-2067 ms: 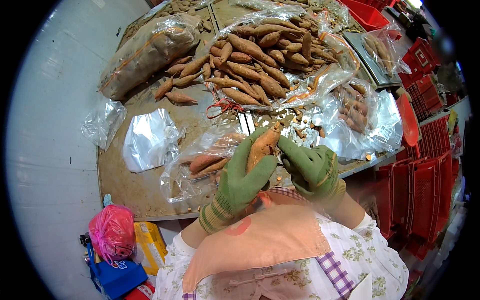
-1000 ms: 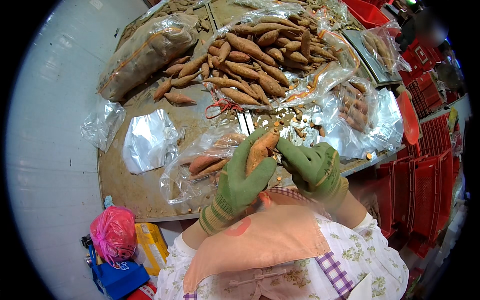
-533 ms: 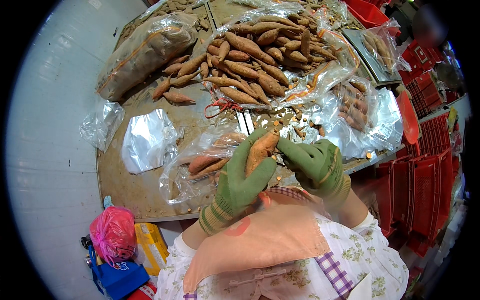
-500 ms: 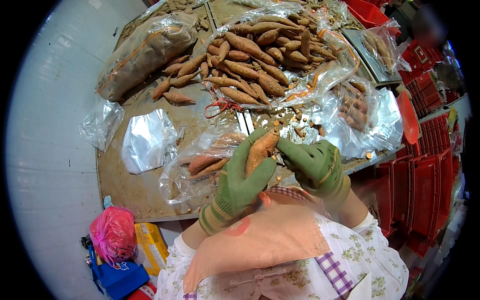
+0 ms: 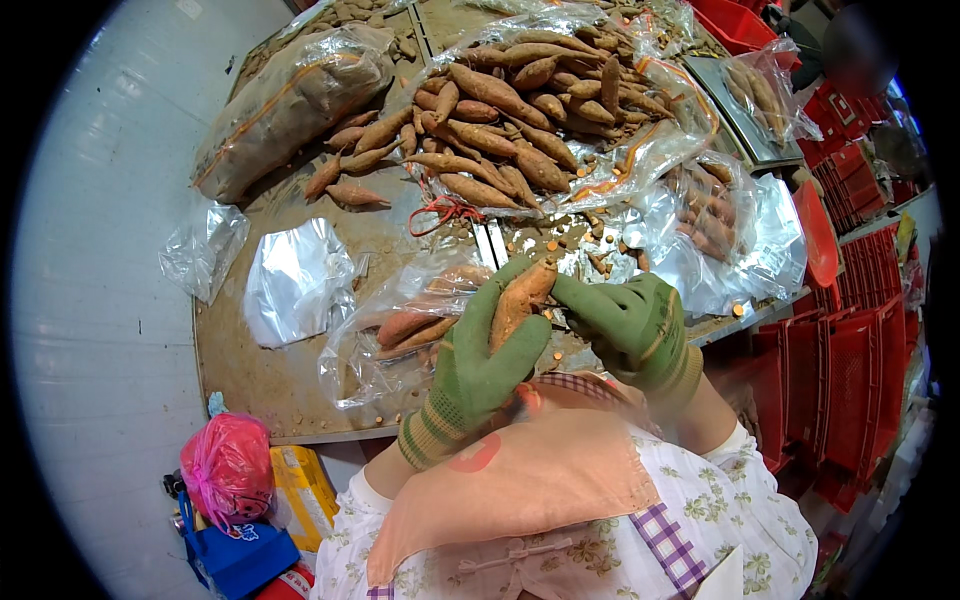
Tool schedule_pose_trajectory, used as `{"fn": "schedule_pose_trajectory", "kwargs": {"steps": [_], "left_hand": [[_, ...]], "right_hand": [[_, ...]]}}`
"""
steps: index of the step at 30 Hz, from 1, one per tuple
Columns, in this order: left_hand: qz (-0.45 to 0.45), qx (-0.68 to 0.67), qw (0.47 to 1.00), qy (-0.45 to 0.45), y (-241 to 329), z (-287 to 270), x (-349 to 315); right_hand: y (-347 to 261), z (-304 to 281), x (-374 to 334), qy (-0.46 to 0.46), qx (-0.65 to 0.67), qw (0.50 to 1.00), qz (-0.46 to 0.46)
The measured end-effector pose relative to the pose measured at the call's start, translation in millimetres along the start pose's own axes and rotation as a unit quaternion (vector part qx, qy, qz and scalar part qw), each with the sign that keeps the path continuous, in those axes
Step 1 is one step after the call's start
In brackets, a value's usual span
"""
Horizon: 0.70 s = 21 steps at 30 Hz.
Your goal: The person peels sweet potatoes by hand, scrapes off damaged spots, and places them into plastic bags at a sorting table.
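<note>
A sweet potato (image 5: 522, 303) is gripped in my left hand (image 5: 486, 343), which wears a green knitted glove. It tilts upward, its far tip near my right fingers. My right hand (image 5: 628, 325), gloved alike, is closed, with its index finger pointing at the upper part of the sweet potato. A thin dark bit shows by its fingers; what it holds is too small to make out. Left of my left hand lies a clear plastic bag (image 5: 352, 350) with several sweet potatoes inside. Beyond my hands rises a big heap of sweet potatoes (image 5: 490, 140) on an opened plastic sack.
A full sack (image 5: 290, 110) stands at the far left. Flat clear bags (image 5: 295, 285) lie on the dusty table (image 5: 250, 395). Right of the heap are another filled bag (image 5: 708, 215) and a metal scale (image 5: 745, 120). Cut ends are scattered beyond my hands. Red crates (image 5: 850, 370) stand at right.
My right hand has shifted very slightly toward the sweet potato. My left hand keeps the same hold, and the things on the table lie as before.
</note>
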State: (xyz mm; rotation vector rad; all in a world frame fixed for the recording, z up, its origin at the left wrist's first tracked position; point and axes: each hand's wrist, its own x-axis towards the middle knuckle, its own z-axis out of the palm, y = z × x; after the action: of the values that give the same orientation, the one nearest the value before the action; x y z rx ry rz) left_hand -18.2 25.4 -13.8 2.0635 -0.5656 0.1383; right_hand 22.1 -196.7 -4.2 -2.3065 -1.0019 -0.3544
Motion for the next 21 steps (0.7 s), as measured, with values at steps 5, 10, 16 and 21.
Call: {"fn": "schedule_pose_trajectory", "kwargs": {"steps": [5, 10, 16, 21], "left_hand": [[-0.057, -0.048, 0.997, -0.001, 4.5, 1.1, 1.5], [-0.009, 0.011, 1.0, -0.002, -2.5, -0.6, -1.0], [-0.275, -0.192, 0.942, 0.006, 23.1, -0.4, 7.9], [-0.251, -0.181, 0.951, 0.011, 18.4, 0.2, 6.3]], "right_hand": [[-3.0, 2.3, -1.2, -0.005, 0.029, 0.999, 0.038], [-2.7, 3.9, -1.6, -0.005, -0.043, 0.999, 0.012], [5.4, 2.7, -2.6, 0.001, 0.022, 1.0, 0.011], [-0.1, 4.1, -2.5, -0.016, 0.01, 0.999, 0.033]]}}
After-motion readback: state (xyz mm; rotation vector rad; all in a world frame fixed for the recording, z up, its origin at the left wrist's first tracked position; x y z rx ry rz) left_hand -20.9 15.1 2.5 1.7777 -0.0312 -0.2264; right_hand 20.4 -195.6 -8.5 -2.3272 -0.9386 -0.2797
